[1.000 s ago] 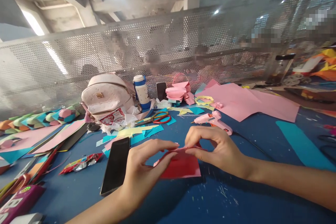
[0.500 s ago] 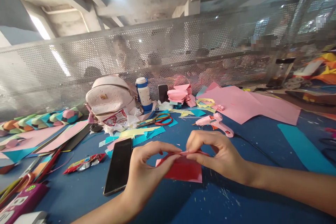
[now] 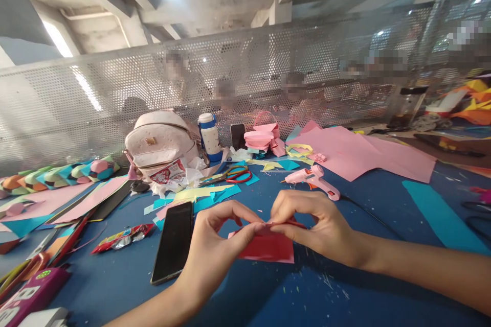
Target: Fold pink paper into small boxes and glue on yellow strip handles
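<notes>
Both my hands pinch the top fold of a small red paper piece that rests on the blue table. My left hand grips its left end between thumb and fingers. My right hand pinches the right end, fingers curled over the fold. A black phone lies face up just left of my left hand. A pink glue gun lies beyond my right hand.
A pale pink backpack, a white and blue bottle, scissors with red handles and pink folded papers stand at the back. Large pink sheets lie at the right. A perforated metal screen bounds the table; people sit behind it.
My fingers have shifted slightly along the fold of the red paper, pressing it closer together. The camera tilted a little; nothing else moved.
</notes>
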### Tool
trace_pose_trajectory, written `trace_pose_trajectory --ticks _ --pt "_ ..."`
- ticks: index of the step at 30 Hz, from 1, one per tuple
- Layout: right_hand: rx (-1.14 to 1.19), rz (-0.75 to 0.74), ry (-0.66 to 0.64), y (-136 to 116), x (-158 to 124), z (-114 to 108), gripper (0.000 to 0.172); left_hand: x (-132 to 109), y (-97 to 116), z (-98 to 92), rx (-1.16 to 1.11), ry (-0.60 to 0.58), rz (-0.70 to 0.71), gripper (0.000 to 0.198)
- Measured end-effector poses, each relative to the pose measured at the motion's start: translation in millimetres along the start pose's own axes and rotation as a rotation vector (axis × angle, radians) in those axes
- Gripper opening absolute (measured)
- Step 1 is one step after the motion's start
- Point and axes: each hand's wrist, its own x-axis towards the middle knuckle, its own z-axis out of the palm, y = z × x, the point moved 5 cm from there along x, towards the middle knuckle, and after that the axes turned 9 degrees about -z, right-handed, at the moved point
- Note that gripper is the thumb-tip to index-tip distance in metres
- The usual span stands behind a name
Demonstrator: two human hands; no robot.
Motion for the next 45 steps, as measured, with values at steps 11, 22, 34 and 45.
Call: trace_pose_trajectory --ticks 11,22,34,45 --pt "-0.029 0.048 0.008 1 2 -1 0.01 -2 6 -5.0 0.022 0.023 0.098 0.016" --pt "-0.031 0.074 -0.006 3 2 0 0.011 -1 7 -5.0 0.098 0.055 0.224 0.007" --pt "-0.057 0.033 -0.056 0 0 4 0.008 -6 11 -0.4 0.088 0.043 0.209 0.008" --pt "-0.041 0.034 -0.051 -4 1 7 0.01 -6 5 4.2 -0.079 -0.005 0.054 0.015"
